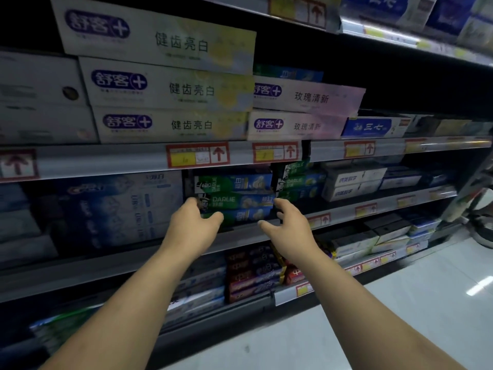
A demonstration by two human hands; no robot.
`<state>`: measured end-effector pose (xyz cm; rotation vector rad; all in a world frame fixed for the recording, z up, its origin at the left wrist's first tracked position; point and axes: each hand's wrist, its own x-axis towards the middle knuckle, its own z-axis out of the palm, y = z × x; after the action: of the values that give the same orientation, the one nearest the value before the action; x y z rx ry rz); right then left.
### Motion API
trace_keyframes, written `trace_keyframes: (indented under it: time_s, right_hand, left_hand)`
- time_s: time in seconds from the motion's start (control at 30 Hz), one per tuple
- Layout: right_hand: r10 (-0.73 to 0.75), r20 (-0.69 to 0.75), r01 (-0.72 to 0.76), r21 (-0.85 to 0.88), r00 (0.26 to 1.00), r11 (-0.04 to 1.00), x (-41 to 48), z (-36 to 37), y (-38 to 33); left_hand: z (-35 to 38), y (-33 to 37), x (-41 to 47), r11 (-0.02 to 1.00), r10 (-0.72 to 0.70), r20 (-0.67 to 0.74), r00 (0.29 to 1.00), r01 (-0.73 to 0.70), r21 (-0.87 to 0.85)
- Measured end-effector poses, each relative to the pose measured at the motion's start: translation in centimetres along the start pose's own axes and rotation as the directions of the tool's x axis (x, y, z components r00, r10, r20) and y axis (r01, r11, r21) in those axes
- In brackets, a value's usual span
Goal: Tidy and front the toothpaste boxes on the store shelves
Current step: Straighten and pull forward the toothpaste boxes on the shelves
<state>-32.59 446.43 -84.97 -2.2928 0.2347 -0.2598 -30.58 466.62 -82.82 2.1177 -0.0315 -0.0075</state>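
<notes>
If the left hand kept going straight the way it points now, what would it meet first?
Most likely the left end of the green Darlie box stack; the left hand already reaches it, fingers curled and seemingly touching, though contact is hard to confirm.

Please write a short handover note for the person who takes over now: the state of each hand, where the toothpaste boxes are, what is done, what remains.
Left hand: open, fingers at the left end of the green Darlie stack; not clearly gripping.
Right hand: open, at the right end of the same stack, on the middle shelf.
Done: the white boxes on the shelf above sit stacked near the edge.
Left: the green stack sits back from the shelf lip; pull it forward, square it, then check the second green stack to its right.
</notes>
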Motion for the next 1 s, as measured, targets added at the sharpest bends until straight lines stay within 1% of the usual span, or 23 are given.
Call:
trace_keyframes:
  time_s: [0.13,0.23,0.4,0.53,0.63,0.8,0.9,1.0]
  right_hand:
    - [0.057,-0.041,-0.053,0.098,0.998,0.994,1.1,1.3,0.3]
    - [0.088,-0.049,-0.081,0.133,0.995,0.988,2.0,1.9,0.3]
    - [0.098,-0.065,-0.09,0.119,0.993,0.989,2.8,2.7,0.4]
    - [0.102,-0.074,-0.094,0.106,0.992,0.99,3.3,3.1,0.3]
    - [0.108,-0.079,-0.097,0.134,0.991,0.986,3.4,3.1,0.3]
    - [0.144,-0.08,-0.124,0.212,0.986,0.969,3.4,2.9,0.4]
    - [0.157,-0.083,-0.132,0.243,0.984,0.961,3.3,2.9,0.3]
    - [0.145,-0.102,-0.118,0.237,0.984,0.964,3.4,2.7,0.1]
  left_hand:
    - [0.0,-0.4,0.9,0.998,-0.044,-0.024,0.999,0.042,-0.055]
    - [0.1,-0.5,1.2,0.998,-0.053,-0.028,0.998,0.052,-0.045]
    - [0.4,-0.8,1.8,0.996,-0.09,-0.024,0.996,0.089,-0.032]
    - [1.0,-1.2,2.2,0.991,-0.109,-0.004,0.994,0.108,-0.082]
    - [1.5,-1.6,2.3,0.986,-0.126,-0.015,0.992,0.124,-0.114]
    - [2.1,-1.7,1.6,0.983,-0.075,-0.037,0.996,0.068,-0.17]
    - [2.2,-1.8,1.3,0.986,-0.063,-0.059,0.996,0.053,-0.157]
    - [2.1,-1.6,1.1,0.994,-0.046,-0.078,0.996,0.038,-0.104]
